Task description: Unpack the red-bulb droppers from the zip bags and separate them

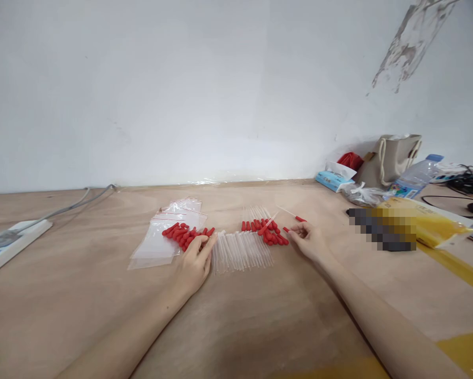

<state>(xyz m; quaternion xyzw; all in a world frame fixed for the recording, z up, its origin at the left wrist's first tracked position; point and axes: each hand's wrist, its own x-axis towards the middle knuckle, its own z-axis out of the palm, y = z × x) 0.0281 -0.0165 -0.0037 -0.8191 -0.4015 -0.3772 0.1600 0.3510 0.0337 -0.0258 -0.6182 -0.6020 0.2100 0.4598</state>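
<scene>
My left hand [197, 260] lies at the left end of a row of thin clear tubes [242, 252], fingers stretched and apart, beside a heap of red rubber bulbs [177, 232]. Some of that heap lies on clear zip bags [153, 242]. My right hand [309, 239] pinches a single red rubber bulb [286, 229], which pokes out leftward from the fingertips. Between the hands is a second cluster of red bulbs [274, 237], several fitted on clear tubes pointing to the wall. Just beyond my right fingers, a dropper with a red bulb [300, 219] rests on the table.
A white power strip [27, 237] with a grey cable sits at left. To the right are a blue tissue pack [333, 180], a beige bag [390, 158], a plastic bottle [418, 176], a yellow package [422, 221] and black cables [469, 184]. The wooden table [236, 326] meets a white wall.
</scene>
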